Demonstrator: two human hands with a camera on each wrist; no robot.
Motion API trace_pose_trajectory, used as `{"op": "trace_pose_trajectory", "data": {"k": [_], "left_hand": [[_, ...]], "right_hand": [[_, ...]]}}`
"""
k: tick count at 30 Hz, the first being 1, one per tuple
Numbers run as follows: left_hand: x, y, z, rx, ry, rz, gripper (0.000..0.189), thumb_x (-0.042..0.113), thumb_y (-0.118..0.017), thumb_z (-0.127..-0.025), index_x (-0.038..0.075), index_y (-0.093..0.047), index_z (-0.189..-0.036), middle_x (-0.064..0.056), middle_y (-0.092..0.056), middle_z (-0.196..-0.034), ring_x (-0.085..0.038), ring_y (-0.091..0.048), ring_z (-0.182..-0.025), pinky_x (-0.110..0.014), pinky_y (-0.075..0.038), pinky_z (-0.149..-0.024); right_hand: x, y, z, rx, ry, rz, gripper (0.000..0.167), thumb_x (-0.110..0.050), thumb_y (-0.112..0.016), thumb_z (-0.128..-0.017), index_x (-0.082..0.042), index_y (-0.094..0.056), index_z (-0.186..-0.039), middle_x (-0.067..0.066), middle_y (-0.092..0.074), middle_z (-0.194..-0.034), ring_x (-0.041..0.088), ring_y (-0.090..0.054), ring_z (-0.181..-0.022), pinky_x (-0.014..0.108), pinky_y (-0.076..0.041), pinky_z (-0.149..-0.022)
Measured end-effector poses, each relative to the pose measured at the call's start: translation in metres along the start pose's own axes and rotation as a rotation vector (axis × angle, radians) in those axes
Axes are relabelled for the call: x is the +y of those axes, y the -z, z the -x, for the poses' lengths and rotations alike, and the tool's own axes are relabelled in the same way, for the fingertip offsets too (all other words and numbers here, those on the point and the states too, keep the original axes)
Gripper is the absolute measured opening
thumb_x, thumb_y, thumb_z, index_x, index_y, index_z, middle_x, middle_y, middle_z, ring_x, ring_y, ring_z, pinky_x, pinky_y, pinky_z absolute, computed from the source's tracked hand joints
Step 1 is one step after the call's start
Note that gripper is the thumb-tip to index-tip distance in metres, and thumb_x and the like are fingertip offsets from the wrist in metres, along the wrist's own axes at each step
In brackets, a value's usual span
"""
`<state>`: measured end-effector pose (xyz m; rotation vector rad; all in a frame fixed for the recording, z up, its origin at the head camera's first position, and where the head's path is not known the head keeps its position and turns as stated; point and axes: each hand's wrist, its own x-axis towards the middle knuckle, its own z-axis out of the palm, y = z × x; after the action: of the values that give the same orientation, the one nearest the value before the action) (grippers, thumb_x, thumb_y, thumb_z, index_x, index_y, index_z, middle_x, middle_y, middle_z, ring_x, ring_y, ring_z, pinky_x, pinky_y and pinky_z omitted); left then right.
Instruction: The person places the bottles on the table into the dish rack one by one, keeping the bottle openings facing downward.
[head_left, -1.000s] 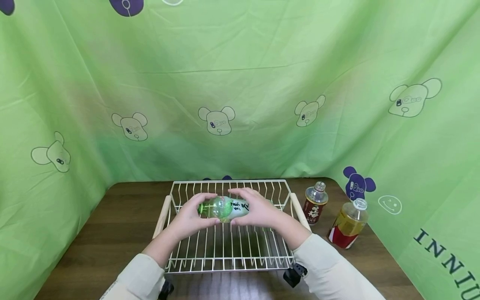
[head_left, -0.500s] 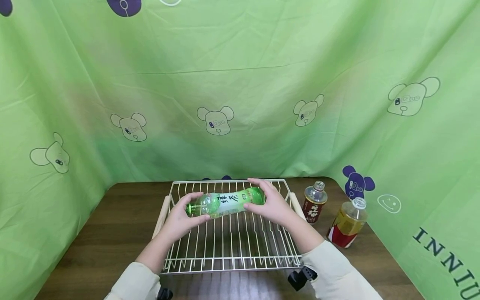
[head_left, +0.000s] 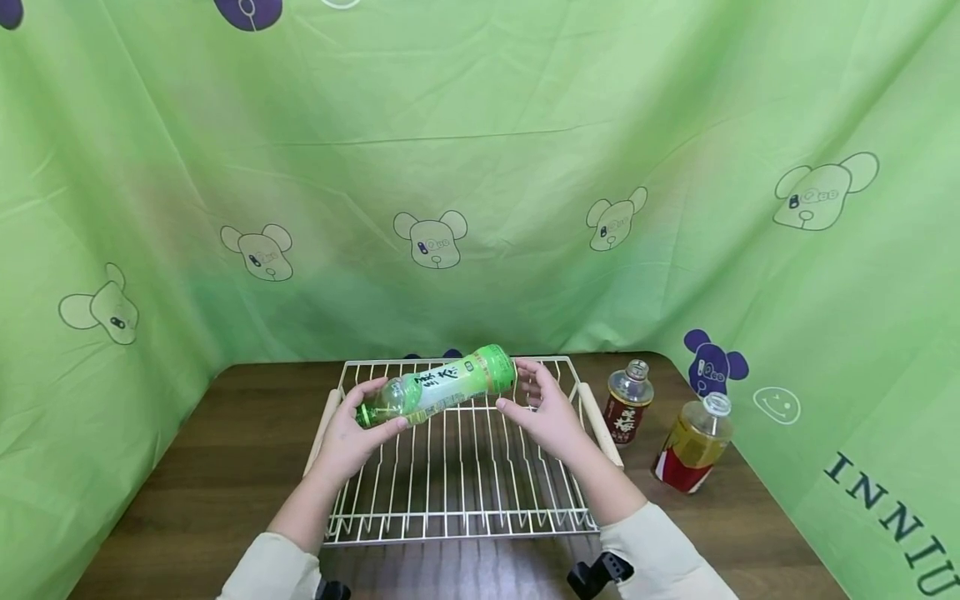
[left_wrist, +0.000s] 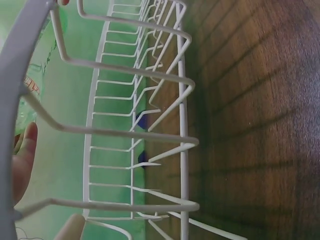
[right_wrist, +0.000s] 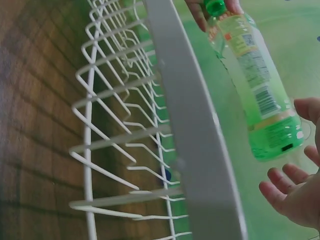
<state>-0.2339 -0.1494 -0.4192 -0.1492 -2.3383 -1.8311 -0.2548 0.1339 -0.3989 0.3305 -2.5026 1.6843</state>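
A green tea bottle (head_left: 438, 390) with a pale label is held over the white wire rack (head_left: 465, 536), its green cap to the left and its base raised to the right. My left hand (head_left: 347, 442) grips it round the capped neck end. Close to the base, my right hand (head_left: 553, 421) has its fingers spread and holds nothing. In the right wrist view the bottle (right_wrist: 265, 95) shows its barcode side, and the right hand (right_wrist: 300, 197) stands just off the base. The rack hides most of the left hand (left_wrist: 24, 162) in the left wrist view.
Wooden handles (head_left: 600, 425) flank the rack on both sides. Right of it on the dark wooden table (head_left: 195, 467) stand a dark-red-labelled bottle (head_left: 626, 408) and a larger yellow-and-red-labelled bottle (head_left: 692, 450). A green printed curtain (head_left: 480, 283) hangs behind and at the sides.
The bottle has shifted left and tilted, its base rising. The right hand first slid along it to the base, then let go. The left hand has kept its grip and moved left.
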Motion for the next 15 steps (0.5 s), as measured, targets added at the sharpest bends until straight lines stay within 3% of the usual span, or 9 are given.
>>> {"op": "trace_pose_trajectory", "data": {"k": [8,15], "left_hand": [[0.003,-0.005,0.001,0.063,0.027,0.106,0.066,0.002,-0.076,-0.08,0.006,-0.048,-0.14,-0.016,-0.046,-0.135,-0.026,-0.051,-0.115,-0.013,-0.05,-0.083],[0.002,-0.011,0.004,0.074,0.04,0.123,0.063,0.003,-0.075,-0.082,0.004,-0.048,-0.139,-0.018,-0.047,-0.134,-0.024,-0.053,-0.11,-0.013,-0.051,-0.081]], "right_hand": [[0.0,-0.009,0.007,0.012,-0.015,-0.049,0.073,-0.01,-0.071,-0.086,-0.005,-0.032,-0.148,0.029,-0.047,-0.14,0.046,-0.052,-0.123,0.055,-0.044,-0.105],[-0.001,-0.014,0.007,0.008,-0.007,-0.131,0.074,-0.006,-0.068,-0.087,-0.002,-0.027,-0.149,0.031,-0.048,-0.136,0.045,-0.053,-0.121,0.054,-0.044,-0.105]]}}
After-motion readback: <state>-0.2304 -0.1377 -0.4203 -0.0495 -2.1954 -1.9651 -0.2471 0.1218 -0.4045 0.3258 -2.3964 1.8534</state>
